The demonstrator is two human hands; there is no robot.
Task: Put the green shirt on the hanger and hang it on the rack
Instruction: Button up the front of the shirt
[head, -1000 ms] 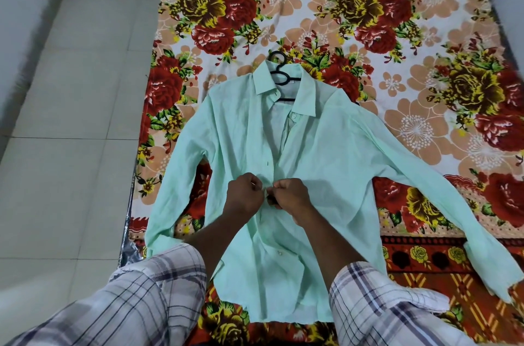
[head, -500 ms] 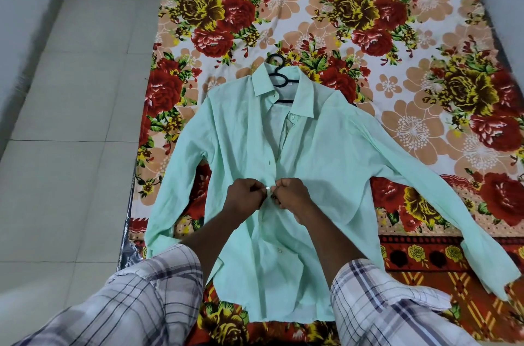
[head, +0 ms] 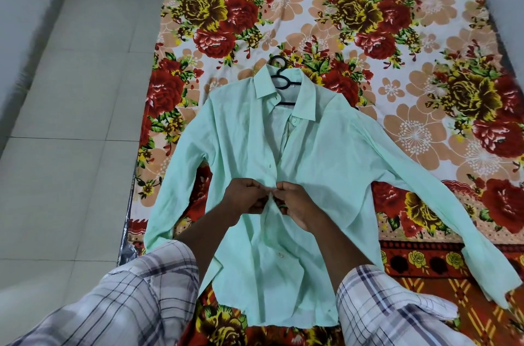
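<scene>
- Through the head camera I see the green shirt [head: 326, 164] lying flat and front up on a floral sheet [head: 368, 19]. Its collar [head: 263, 84] points away from me and its hem towards me.
- The black hanger [head: 284, 82] sits inside the shirt. Its hook pokes out past the collar onto the sheet, and a short piece of its frame shows in the open neck. The rest is hidden under the cloth.
- My left hand [head: 245, 195] has its fingers curled and pinches one edge of the shirt's front opening at about mid-chest.
- My right hand [head: 297, 201] is curled the same way and pinches the opposite edge. The two hands are almost touching, knuckles facing each other over the opening.
- I cannot tell whether a button sits between the fingertips; it is too small to make out.
- A white button [head: 294, 120] shows just below the collar, and another [head: 281, 254] on the lower front, which lies in loose folds.
- The shirt's arms are spread out. One slants down beside my left forearm, and the other runs far out to my right, with its cuff [head: 487, 269] on the sheet.
- My plaid sleeves [head: 136, 300] fill the bottom of the view, and my bare forearms cross the shirt's lower half.
- A pale tiled floor [head: 71, 118] lies to the left of the sheet.
</scene>
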